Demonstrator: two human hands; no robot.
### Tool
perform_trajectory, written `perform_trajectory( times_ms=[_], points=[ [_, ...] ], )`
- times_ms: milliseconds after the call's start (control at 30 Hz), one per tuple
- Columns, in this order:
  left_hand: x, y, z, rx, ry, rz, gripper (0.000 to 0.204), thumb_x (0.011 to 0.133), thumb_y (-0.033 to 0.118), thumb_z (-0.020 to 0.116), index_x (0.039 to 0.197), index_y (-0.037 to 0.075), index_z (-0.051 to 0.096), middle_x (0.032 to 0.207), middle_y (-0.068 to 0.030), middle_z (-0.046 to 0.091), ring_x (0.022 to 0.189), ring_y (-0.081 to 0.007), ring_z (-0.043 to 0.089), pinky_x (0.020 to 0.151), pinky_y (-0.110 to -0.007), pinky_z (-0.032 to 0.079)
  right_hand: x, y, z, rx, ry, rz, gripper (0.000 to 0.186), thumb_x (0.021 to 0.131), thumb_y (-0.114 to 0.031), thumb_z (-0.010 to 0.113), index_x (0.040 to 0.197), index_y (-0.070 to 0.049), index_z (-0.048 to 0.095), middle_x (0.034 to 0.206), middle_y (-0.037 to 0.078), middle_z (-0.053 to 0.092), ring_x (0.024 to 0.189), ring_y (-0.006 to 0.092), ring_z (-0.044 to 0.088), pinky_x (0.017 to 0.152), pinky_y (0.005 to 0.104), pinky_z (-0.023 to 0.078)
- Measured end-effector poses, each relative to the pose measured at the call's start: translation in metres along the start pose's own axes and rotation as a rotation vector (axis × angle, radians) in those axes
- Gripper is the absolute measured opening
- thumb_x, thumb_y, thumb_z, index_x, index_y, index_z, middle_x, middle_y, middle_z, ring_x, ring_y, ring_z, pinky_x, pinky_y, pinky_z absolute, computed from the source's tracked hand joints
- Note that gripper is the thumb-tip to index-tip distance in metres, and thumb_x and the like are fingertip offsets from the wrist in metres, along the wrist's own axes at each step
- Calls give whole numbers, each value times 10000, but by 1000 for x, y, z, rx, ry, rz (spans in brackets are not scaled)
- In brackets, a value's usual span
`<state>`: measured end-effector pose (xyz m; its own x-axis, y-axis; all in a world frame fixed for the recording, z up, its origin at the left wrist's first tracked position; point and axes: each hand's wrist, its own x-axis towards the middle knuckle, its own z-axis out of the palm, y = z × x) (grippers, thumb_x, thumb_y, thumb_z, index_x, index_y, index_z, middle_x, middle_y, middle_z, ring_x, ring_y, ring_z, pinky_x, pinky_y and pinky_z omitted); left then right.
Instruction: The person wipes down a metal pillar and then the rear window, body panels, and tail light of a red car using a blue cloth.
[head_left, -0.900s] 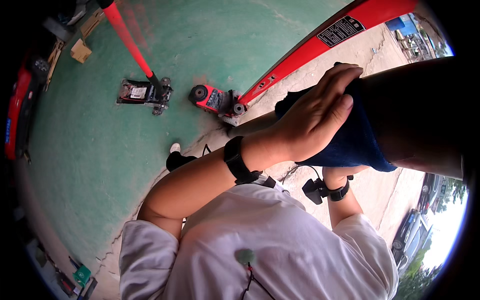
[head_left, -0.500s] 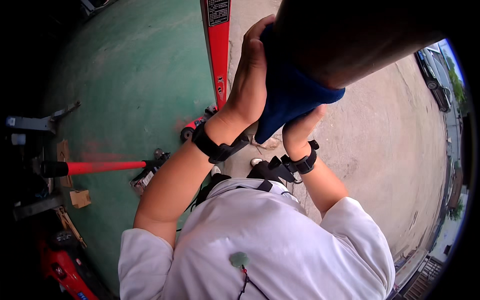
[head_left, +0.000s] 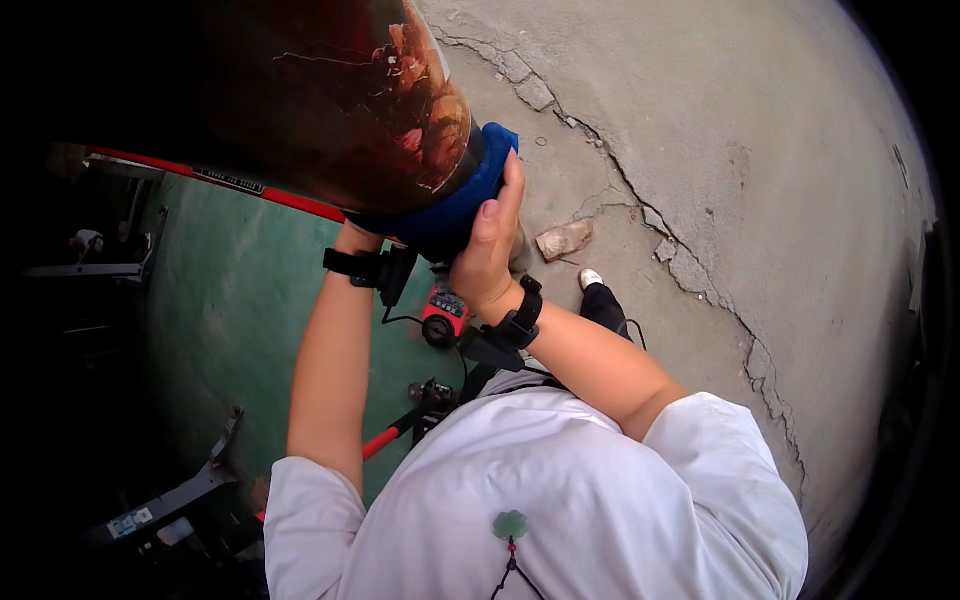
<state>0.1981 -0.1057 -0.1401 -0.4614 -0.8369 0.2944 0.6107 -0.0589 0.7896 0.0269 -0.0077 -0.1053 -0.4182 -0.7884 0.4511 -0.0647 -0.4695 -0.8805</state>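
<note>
Above me looms a large dark rounded body, with ragged reddish-brown patches on its surface; most of it is lost in shadow. A blue cloth lies against its lower edge. My right hand holds the cloth from the right side, fingers pointing up along it and thumb pressed on it. My left hand reaches up under the left end of the cloth; its fingers are hidden behind the cloth and the dark body. Black straps with small devices circle both wrists.
A red post slants behind the dark body. Below my hands stands a red device with a black wheel, near a red bar with a black grip. A stone lies on cracked concrete. A grey metal arm is at lower left.
The view has swung, so the dark body and both hands now appear further left. The left hand's fingers have gone out of sight. The right hand's fingers now show on the cloth.
</note>
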Motion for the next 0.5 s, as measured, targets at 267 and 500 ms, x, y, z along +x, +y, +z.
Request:
perform_trajectory(
  times_ms=[267,500],
  points=[
    [-43,-59,-26,553,35,-36,485,1009,316,359,1425,66,341,1466,-107,366,1322,-227,371,1117,-385,289,1,65,-22,-92,-3,-218,651,934,-380,353,1313,149,370,1254,349,469,1117,493,496,982,470,388],
    [-87,-91,-50,1224,305,-202,503,999,342,378,1419,66,353,1472,-111,357,1338,-236,356,1126,-401,271,-6,111,-38,-17,-247,-122,751,922,-490,285,1377,107,315,1332,276,470,1202,396,506,1027,409,371]
  ],
)
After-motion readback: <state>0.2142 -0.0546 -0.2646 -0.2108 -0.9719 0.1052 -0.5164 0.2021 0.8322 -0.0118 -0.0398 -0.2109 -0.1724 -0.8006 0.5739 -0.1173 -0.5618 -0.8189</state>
